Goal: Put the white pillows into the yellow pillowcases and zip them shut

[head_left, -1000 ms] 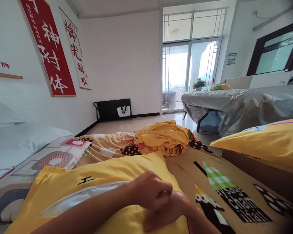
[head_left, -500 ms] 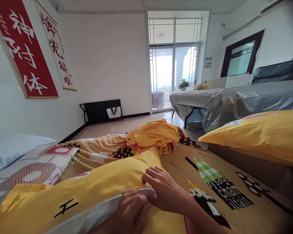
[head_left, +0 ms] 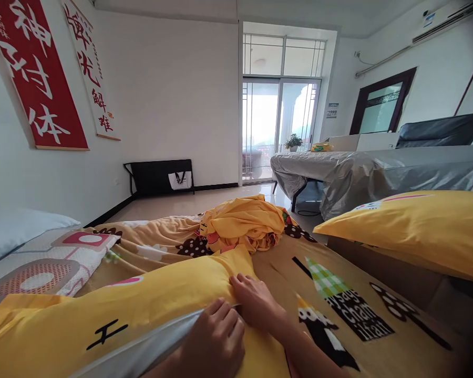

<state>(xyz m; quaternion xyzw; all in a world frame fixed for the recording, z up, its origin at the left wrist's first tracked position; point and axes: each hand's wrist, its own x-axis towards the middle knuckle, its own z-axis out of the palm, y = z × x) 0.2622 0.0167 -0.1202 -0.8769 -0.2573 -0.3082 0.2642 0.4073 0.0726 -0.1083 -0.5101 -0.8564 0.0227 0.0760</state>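
A yellow pillowcase [head_left: 161, 294] with a black printed mark lies across the bed in front of me, plumped out by a white pillow [head_left: 142, 349] that shows along its open near edge. My left hand [head_left: 216, 333] is closed at the right end of this opening, knuckles up; its fingertips are hidden. Just beyond it, my right hand [head_left: 254, 299] grips the pillowcase near its right end, fingers bent over the yellow cloth and thumb out of sight. The two hands are close together.
A crumpled yellow cloth bundle [head_left: 244, 220] lies farther back on the patterned brown blanket [head_left: 276, 273]. Another yellow pillow [head_left: 413, 226] rests on a box at right. A patterned pillow [head_left: 63, 262] and a white pillow [head_left: 19, 231] are at left. Beyond stands a plastic-covered table [head_left: 355, 168].
My left hand has turned knuckles up and covers more of the opening's end. The white edge once visible by my right thumb is now mostly hidden. The view has shifted slightly.
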